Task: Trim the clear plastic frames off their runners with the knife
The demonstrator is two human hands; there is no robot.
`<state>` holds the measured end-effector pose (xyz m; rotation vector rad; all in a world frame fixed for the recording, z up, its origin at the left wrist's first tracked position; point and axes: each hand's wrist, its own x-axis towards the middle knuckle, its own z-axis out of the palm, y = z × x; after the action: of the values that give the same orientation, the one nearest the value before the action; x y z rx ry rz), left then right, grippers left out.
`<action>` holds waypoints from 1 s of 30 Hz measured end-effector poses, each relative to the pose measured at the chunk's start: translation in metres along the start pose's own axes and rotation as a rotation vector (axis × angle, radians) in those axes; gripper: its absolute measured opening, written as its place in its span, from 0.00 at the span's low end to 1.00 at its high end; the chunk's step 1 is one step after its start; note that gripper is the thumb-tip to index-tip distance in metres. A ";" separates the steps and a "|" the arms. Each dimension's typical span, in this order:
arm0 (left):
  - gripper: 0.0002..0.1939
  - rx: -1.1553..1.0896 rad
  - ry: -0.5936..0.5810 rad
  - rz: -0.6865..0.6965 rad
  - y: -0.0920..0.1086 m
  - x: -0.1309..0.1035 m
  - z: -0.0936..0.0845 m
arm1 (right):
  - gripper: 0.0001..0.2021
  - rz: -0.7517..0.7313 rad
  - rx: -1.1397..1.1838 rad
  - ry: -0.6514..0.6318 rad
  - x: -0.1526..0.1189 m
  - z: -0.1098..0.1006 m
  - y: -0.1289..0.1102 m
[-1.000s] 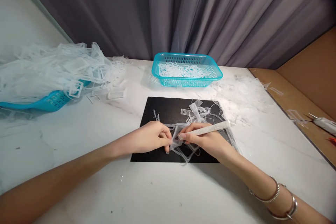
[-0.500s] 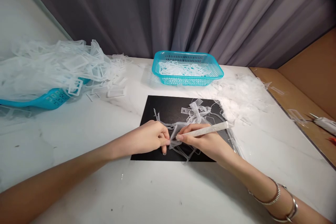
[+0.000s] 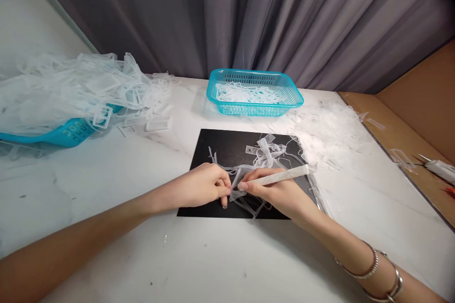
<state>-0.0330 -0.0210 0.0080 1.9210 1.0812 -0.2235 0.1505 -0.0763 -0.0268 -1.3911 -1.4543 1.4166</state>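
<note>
Two hands meet over the mat [image 3: 222,149]: the left hand [image 3: 209,185] pinches the film [image 3: 237,194], lying on the mat; the right hand [image 3: 273,189] grips the pen [image 3: 280,176] above it. Beyond the mat, a basket [image 3: 254,110] sits on the bench [image 3: 124,255].

Count by kind. Hands: 2, left hand [image 3: 208,185] and right hand [image 3: 280,194]. Bracelets: 2, one ridged bracelet [image 3: 374,267], one smooth bracelet [image 3: 398,285]. White pen-like tool [image 3: 280,176]: 1. Black mat [image 3: 223,144]: 1. Blue perforated containers: 2, namely back basket [image 3: 256,105] and left container [image 3: 71,135]. Masses of translucent scraps outside the back basket: 3, i.e. left heap [image 3: 78,87], right heap [image 3: 327,130], mat tangle [image 3: 266,154]. White strips [image 3: 245,93] inside back basket: many, too tangled to count. White-handled tool [image 3: 441,169]: 1.
</note>
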 end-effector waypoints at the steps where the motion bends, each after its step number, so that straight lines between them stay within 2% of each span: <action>1: 0.12 -0.001 0.001 -0.001 0.000 0.000 0.000 | 0.09 0.007 0.003 0.001 0.000 0.000 0.000; 9: 0.11 -0.008 0.001 0.002 0.003 -0.003 0.000 | 0.09 0.016 0.004 0.024 -0.001 0.003 0.002; 17: 0.10 -0.108 -0.007 0.043 0.003 -0.004 0.004 | 0.06 -0.078 -0.017 0.070 -0.001 0.009 0.004; 22: 0.10 -0.155 -0.010 0.051 0.003 -0.003 0.004 | 0.08 -0.154 -0.067 0.080 -0.007 0.012 0.001; 30: 0.09 -0.224 -0.024 0.050 0.002 0.000 0.005 | 0.10 -0.299 -0.440 0.153 -0.019 0.014 -0.007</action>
<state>-0.0300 -0.0250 0.0067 1.7378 0.9974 -0.0930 0.1399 -0.0970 -0.0190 -1.4244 -1.8516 0.8160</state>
